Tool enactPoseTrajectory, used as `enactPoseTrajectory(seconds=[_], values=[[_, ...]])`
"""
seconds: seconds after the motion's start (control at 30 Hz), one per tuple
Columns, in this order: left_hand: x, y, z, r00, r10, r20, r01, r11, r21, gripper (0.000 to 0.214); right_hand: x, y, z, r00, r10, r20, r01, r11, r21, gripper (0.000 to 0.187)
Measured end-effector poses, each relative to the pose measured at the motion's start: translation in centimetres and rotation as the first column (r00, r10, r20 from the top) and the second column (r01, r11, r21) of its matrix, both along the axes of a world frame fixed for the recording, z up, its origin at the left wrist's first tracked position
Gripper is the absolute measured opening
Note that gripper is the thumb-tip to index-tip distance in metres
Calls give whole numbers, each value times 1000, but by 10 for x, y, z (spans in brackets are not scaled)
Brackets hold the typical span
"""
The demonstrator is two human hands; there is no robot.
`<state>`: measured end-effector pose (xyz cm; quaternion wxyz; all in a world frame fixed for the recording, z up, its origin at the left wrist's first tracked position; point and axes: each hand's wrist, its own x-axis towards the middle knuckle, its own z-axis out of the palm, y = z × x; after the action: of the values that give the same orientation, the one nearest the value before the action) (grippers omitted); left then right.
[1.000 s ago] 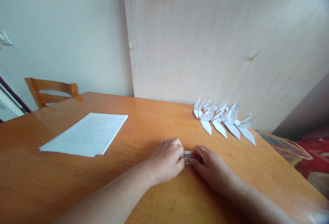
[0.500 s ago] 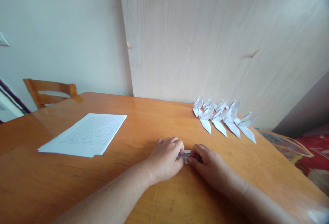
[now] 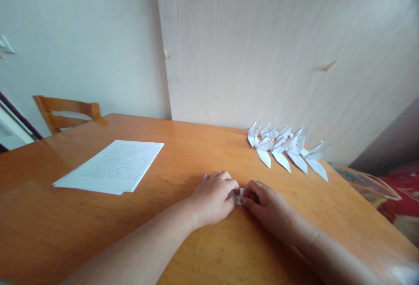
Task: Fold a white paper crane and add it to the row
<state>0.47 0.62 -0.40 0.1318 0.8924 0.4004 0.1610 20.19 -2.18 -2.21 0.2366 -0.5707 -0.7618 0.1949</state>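
A small folded piece of white paper (image 3: 240, 196) lies on the table between my two hands, mostly covered by the fingers. My left hand (image 3: 216, 197) is closed on its left part, thumb and fingertips pinching the paper. From the other side my right hand (image 3: 266, 204) grips the right end, its thumb pressed near the lower edge. Farther back on the right stand several folded white paper figures (image 3: 296, 154) with pointed, wing-like flaps, set close together in rows.
A stack of printed sheets (image 3: 114, 167) rests on the wooden table (image 3: 183, 145) at the left. Behind the table's far left corner shows a wooden chair (image 3: 72, 110). A pale wood-grain panel (image 3: 242, 58) rises along the back edge. Red cloth (image 3: 399, 189) appears beyond the right edge.
The view has shifted slightly. Both hands remain on the folded paper, with the left hand's fingertips now a little nearer the right hand.
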Motion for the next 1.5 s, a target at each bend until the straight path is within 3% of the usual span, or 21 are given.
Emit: enactPoseTrajectory(seconds=[0.53,0.73,1.0,1.5], values=[[2,1,-5,1000,15,-8,-15,1000,27,12,-1,1,5,1000,18,11,-18,1000,-15,11],[2,2,-2,1000,11,-10,-11,1000,0,12,5,3,5,992,-45,118,46,999,-5,16],[3,1,-4,1000,9,15,-8,1000,-16,13,23,4,9,980,-82,181,105,986,-126,16],[1,3,-4,1000,4,27,-2,998,-56,12,34,0,22,995,-67,74,86,954,-288,9]])
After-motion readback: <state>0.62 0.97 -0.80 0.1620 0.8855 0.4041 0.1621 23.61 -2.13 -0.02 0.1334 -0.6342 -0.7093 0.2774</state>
